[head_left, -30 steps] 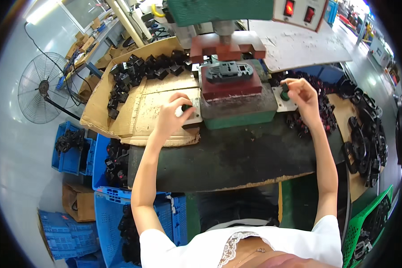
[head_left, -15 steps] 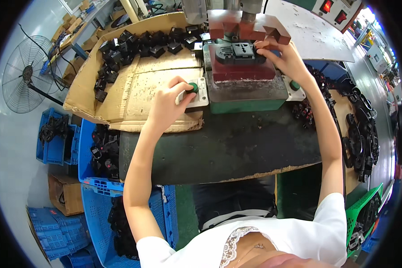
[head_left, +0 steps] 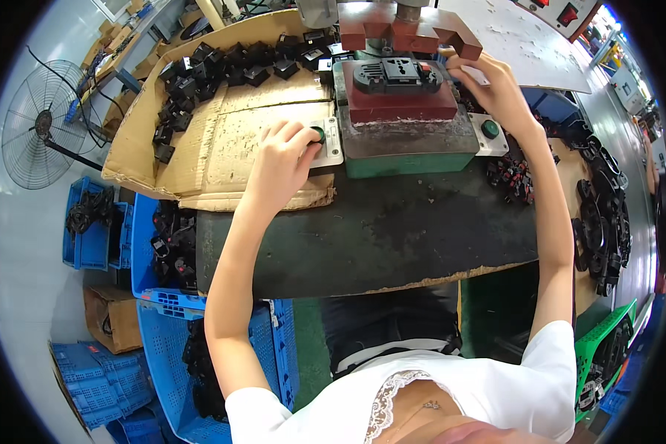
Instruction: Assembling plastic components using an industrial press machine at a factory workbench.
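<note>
On the left, my left hand (head_left: 280, 159) is curled at a green push button (head_left: 317, 135), with thumb and index finger against it. My right hand (head_left: 499, 92) is raised at the right of the press, its thumb and index finger apart and nothing visible between them. Beside those fingertips, a black socket assembly (head_left: 399, 74) with a small red part at its right end lies on the dark red block (head_left: 403, 103). Above it hangs the red upper block (head_left: 411, 33) of the press, apart from the assembly. Part of my right fingers is hidden by that upper block.
A second green button (head_left: 489, 129) sits right of the press base. A cardboard tray (head_left: 251, 144) at the left holds several black cube-shaped parts (head_left: 189, 85). Small red-and-black parts (head_left: 512, 177) lie right. Blue crates (head_left: 166, 333) stand lower left, a green crate (head_left: 588, 348) lower right.
My right hand has moved off the socket assembly to the right, uncovering its red part. My left hand stays at the green button. The whole view has shifted slightly.
</note>
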`<control>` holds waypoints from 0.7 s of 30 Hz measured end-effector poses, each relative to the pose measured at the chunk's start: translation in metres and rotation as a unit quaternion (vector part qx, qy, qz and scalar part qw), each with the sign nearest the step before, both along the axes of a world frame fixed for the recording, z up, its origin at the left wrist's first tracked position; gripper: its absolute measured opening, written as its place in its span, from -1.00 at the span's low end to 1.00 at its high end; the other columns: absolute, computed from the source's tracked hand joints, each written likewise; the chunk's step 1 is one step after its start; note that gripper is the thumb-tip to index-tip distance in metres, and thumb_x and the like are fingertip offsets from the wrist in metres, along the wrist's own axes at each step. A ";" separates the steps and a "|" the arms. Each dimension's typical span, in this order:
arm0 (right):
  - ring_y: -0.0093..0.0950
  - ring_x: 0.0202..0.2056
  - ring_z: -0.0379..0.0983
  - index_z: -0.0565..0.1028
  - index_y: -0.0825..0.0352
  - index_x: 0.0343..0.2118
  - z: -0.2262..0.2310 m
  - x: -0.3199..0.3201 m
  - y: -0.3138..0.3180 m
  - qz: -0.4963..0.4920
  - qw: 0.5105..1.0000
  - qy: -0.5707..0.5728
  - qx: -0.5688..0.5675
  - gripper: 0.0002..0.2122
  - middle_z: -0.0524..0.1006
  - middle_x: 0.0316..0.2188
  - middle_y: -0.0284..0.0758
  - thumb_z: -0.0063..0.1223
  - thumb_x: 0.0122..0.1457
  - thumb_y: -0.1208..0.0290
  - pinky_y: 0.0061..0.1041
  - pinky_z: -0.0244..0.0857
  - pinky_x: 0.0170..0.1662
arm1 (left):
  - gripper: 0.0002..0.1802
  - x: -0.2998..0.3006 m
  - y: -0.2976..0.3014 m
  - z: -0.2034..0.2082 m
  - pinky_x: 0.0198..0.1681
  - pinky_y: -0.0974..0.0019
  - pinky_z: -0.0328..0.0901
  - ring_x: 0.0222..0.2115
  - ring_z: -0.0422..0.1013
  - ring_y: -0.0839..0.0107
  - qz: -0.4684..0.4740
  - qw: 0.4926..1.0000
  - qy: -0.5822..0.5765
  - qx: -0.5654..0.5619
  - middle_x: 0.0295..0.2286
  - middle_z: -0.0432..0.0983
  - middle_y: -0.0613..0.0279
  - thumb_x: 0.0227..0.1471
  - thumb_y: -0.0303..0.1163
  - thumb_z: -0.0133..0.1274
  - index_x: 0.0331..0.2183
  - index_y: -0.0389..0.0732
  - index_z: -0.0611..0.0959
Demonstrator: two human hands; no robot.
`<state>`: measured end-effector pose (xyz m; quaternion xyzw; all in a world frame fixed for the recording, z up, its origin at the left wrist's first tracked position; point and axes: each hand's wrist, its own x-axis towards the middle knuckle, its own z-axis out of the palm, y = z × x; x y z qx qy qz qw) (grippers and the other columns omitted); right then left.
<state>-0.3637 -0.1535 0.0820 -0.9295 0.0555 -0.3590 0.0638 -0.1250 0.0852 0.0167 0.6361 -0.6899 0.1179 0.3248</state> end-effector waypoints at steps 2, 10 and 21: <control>-0.28 -0.37 0.43 0.41 0.47 -0.34 -0.006 -0.021 0.009 -0.027 0.999 -0.009 0.044 -0.88 0.51 -0.39 -0.16 0.03 0.02 0.66 -0.50 0.29 -0.25 | -0.87 -0.004 0.000 0.000 -0.24 0.17 0.25 -0.32 0.34 0.12 0.008 1.000 -0.004 -0.009 -0.45 0.43 0.13 -0.14 -0.56 0.06 -0.43 -0.26 0.49; -0.25 -0.28 0.36 0.34 0.41 -0.47 -0.045 -0.084 0.029 -0.120 0.989 0.069 0.045 -0.86 0.40 -0.46 -0.23 -0.03 -0.12 0.75 -0.41 0.22 -0.16 | -0.86 -0.010 -0.007 0.004 -0.32 0.14 0.25 -0.39 0.32 0.10 0.023 0.999 0.006 0.030 -0.49 0.41 0.11 -0.15 -0.54 0.06 -0.46 -0.28 0.43; -0.30 -0.24 0.34 0.36 0.37 -0.51 -0.051 -0.084 0.032 -0.167 0.983 0.066 0.032 -0.86 0.40 -0.43 -0.26 0.01 -0.20 0.65 -0.39 0.16 -0.07 | -0.84 -0.014 -0.012 0.004 -0.37 0.17 0.23 -0.45 0.32 0.12 0.028 0.999 -0.017 0.001 -0.56 0.39 0.14 -0.21 -0.56 0.10 -0.54 -0.26 0.42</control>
